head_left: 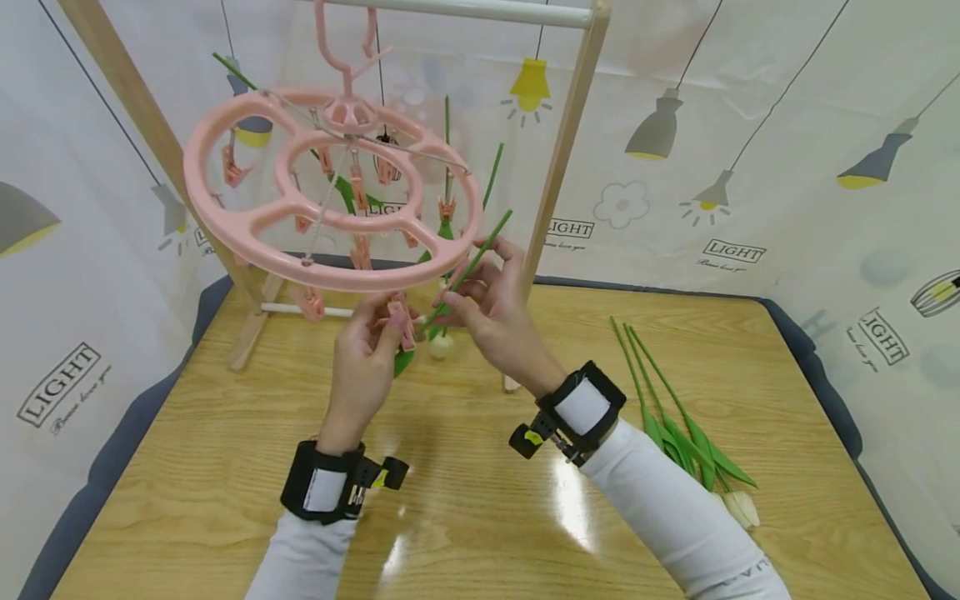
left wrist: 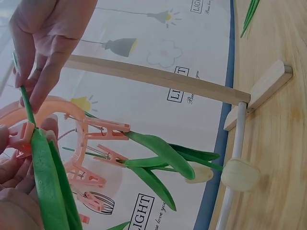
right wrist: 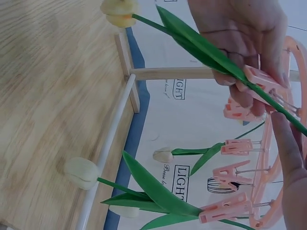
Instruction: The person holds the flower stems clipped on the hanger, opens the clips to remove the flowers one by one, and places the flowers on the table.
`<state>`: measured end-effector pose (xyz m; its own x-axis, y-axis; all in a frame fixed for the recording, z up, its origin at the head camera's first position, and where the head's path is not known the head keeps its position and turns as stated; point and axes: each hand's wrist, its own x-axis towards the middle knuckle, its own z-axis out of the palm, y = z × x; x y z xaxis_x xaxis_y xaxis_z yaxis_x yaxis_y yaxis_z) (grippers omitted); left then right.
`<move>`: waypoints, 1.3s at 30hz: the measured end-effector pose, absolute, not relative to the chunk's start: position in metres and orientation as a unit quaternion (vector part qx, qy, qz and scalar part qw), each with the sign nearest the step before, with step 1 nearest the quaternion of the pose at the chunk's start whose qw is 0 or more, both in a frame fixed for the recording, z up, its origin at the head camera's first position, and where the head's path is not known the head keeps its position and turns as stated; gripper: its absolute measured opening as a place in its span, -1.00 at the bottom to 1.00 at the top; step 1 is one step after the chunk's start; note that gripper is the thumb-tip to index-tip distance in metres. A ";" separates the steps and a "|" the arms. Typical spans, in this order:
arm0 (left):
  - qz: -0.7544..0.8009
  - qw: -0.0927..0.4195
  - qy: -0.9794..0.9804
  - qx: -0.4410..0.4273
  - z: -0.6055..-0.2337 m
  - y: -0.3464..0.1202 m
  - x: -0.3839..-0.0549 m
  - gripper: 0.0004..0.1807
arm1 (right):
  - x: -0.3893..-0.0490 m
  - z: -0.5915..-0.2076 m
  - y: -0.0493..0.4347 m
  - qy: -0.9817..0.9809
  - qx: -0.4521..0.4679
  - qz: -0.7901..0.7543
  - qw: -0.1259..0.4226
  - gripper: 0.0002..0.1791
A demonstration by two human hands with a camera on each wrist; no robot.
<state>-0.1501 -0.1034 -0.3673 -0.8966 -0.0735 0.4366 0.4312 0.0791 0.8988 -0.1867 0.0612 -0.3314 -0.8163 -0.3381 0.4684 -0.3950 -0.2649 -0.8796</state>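
In the head view my left hand [head_left: 356, 362] pinches a pink clip [head_left: 402, 323] that hangs at the front of a round pink drying hanger [head_left: 247, 257]. My right hand [head_left: 498, 321] holds the green stem [head_left: 491, 237] of a tulip between thumb and fingers, and the stem slants up past the ring. The right wrist view shows the tulip's pale yellow head [right wrist: 120, 13] pointing away from the hanger. Its long leaf [right wrist: 201, 50] runs up to the clip [right wrist: 259, 81], where the stem lies right at the clip's jaws.
Other white tulips [right wrist: 81, 172] hang head down from clips on the hanger, beside several bare clips [head_left: 232, 167]. A wooden stand [head_left: 566, 150] with a white top bar [head_left: 480, 8] carries the hanger. Loose tulips [head_left: 675, 425] lie on the wooden table [head_left: 465, 517] at right.
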 end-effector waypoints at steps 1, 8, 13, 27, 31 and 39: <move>-0.664 0.190 -0.712 -0.126 -0.367 -0.103 -0.150 -0.71 | -0.186 -0.332 0.060 -0.607 0.300 0.736 0.018 -0.32; -0.640 0.197 -0.731 -0.132 -0.364 -0.104 -0.149 -0.76 | -0.186 -0.334 0.058 -0.611 0.296 0.734 0.026 -0.29; -0.642 0.193 -0.729 -0.141 -0.363 -0.104 -0.149 -0.80 | -0.184 -0.333 0.057 -0.609 0.302 0.733 0.025 -0.29; -0.649 0.242 -0.707 -0.144 -0.365 -0.105 -0.149 -0.81 | -0.187 -0.334 0.059 -0.629 0.312 0.710 0.052 -0.29; -0.648 0.241 -0.706 -0.156 -0.366 -0.106 -0.150 -0.80 | -0.189 -0.334 0.065 -0.638 0.314 0.701 0.058 -0.30; -0.641 0.216 -0.719 -0.158 -0.367 -0.110 -0.149 -0.76 | -0.193 -0.329 0.077 -0.647 0.308 0.692 0.084 -0.34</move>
<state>-0.1493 -0.1100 -0.3666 -0.8563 -0.0502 0.5140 0.5050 0.1273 0.8537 -0.1929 0.0771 -0.3294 -0.7962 -0.2831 0.5347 -0.5146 -0.1480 -0.8446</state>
